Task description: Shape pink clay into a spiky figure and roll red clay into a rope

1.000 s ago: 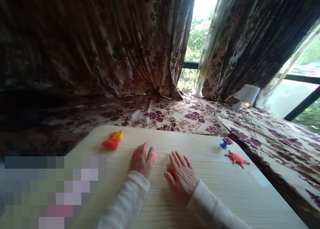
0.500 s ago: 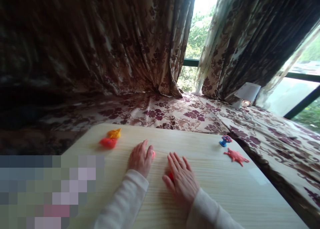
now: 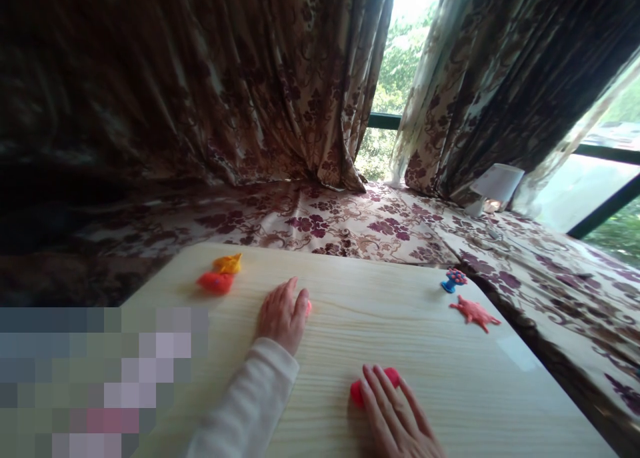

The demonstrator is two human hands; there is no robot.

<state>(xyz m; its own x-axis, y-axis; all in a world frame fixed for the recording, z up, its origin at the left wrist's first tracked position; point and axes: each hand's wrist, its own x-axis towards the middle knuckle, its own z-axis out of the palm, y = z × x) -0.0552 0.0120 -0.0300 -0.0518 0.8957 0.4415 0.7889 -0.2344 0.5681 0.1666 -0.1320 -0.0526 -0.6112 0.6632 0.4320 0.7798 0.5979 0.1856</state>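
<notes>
My right hand (image 3: 397, 415) lies flat, fingers stretched out, over a red lump of modelling clay (image 3: 393, 377) near the front of the table. The clay's ends show on both sides of the fingers, and its middle is hidden. My left hand (image 3: 283, 315) rests palm down further back, with the fingers extended and the thumb a little apart. By that thumb a small pink piece (image 3: 309, 308) peeks out; the rest of it is covered.
At the table's (image 3: 310, 405) back left lie a yellow clay shape (image 3: 229, 264) and a red-orange one (image 3: 216, 283). Toward the right edge are a blue figure with a pink-dotted top (image 3: 454, 280) and a flat pink clay figure (image 3: 475, 313). Behind stands a white lamp (image 3: 500, 181).
My right hand has slid toward me and slightly right, and the red clay under it has moved the same way, more of it showing. My left hand stays put.
</notes>
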